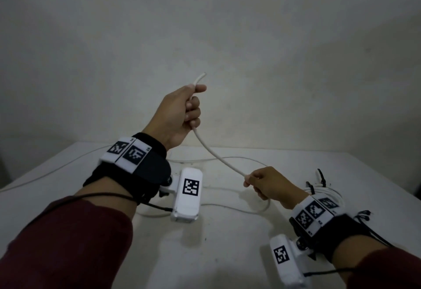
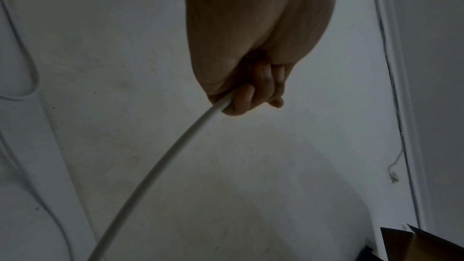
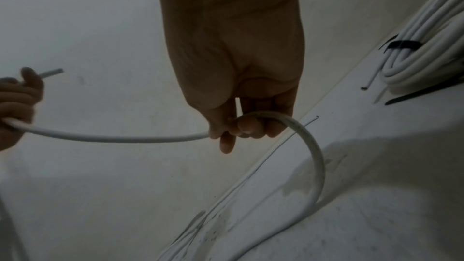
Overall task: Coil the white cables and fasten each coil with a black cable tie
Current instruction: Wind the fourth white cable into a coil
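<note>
A white cable (image 1: 218,156) runs between my two hands above the table. My left hand (image 1: 182,111) is raised and grips the cable near its free end (image 1: 200,78), which sticks up past the thumb. In the left wrist view the left hand (image 2: 251,94) has its fingers curled round the cable (image 2: 163,162). Lower and to the right, my right hand (image 1: 266,184) holds the cable in curled fingers; the right wrist view shows this hand (image 3: 241,126) with the cable (image 3: 120,138) looping down to the table. Black cable ties (image 1: 321,178) lie by a tied coil.
A finished white coil (image 1: 325,192) (image 3: 426,53) bound with black ties lies at the table's right. The loose cable's slack (image 1: 239,209) trails over the white table (image 1: 227,254), which stands against a pale wall. A cardboard box corner (image 2: 431,245) shows in the left wrist view.
</note>
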